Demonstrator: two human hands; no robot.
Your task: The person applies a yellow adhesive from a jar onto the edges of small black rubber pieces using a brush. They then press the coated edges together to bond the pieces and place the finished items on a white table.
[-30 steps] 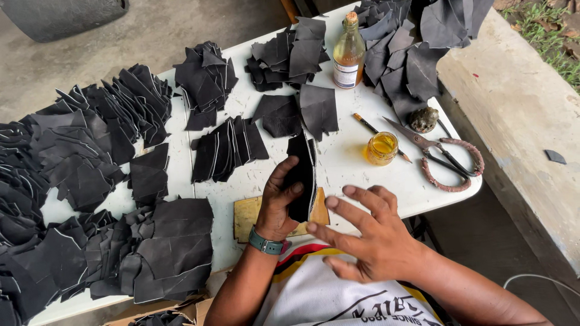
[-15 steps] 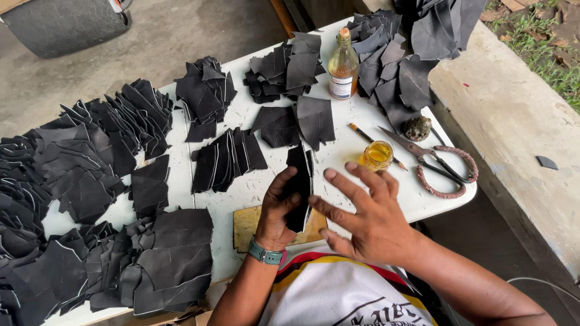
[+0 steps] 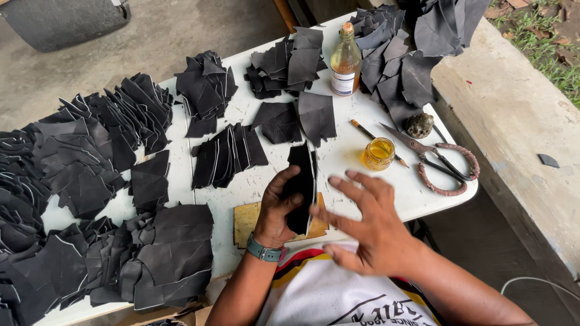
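On the white table (image 3: 241, 187), left hand (image 3: 279, 208) gripping a black leather piece (image 3: 301, 181), right hand (image 3: 368, 226) open just beside it, fingers spread, glue jar (image 3: 379, 153) near.

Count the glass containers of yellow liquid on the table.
2. A corked glass bottle stands at the table's far edge between black leather piles; a small open glass jar sits nearer, beside the scissors. Others may be hidden under the piles.
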